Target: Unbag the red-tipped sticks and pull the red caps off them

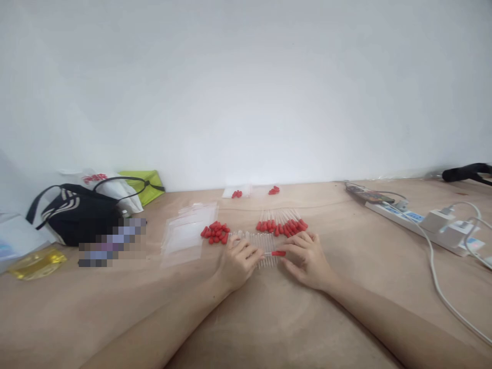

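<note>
My left hand (240,259) pinches a thin glass dropper tube (268,253) that points right. A red rubber bulb (278,253) sits at the tube's right end, between the thumb and forefinger of my right hand (307,259). Beneath and between the hands lies a row of bare glass tubes (265,241), partly hidden by my left fingers. Beyond my left hand is a pile of loose red bulbs (216,232). Past my right hand, several droppers with red bulbs fitted (282,226) lie side by side, their glass ends pointing away.
Clear plastic bags (188,233) lie left of the bulbs. Two small groups of red bulbs (237,194) rest on bags near the wall. At left are a black bag (79,212) and a yellow packet (38,262). A power strip (402,218) with chargers and a white cable (432,261) occupies the right.
</note>
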Tool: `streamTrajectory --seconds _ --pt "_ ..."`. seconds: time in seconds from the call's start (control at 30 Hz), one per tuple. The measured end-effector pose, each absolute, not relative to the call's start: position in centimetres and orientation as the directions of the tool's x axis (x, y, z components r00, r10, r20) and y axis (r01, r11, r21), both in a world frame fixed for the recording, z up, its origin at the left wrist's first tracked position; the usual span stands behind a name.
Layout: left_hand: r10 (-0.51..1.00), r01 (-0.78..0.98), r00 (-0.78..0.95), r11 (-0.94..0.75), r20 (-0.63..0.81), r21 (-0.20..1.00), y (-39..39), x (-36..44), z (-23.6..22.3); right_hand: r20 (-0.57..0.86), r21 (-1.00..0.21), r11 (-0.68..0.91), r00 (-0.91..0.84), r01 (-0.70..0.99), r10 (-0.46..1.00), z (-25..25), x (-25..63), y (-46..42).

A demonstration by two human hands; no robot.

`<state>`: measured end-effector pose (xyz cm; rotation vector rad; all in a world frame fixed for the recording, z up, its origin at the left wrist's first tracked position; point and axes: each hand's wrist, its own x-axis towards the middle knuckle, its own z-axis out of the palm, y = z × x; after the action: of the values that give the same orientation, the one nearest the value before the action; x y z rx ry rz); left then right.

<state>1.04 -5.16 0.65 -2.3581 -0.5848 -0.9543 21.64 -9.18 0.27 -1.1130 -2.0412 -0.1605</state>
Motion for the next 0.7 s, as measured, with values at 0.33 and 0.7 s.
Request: streamTrajectory --seconds 0.33,0.7 --pt "0.187 0.508 0.696 -0.810 0.693 -0.292 -5.68 0.79 0.80 0.789 -0.136 0.677 -0.334 0.723 0.516 -0.74 21.14 -8.71" --pt "0.223 0.512 0.689 -0.823 0.690 -0.246 -5.86 0.62 0.86 0.758 -0.145 0.696 -0.373 0.704 0.535 -0.48 21.39 -9.30"
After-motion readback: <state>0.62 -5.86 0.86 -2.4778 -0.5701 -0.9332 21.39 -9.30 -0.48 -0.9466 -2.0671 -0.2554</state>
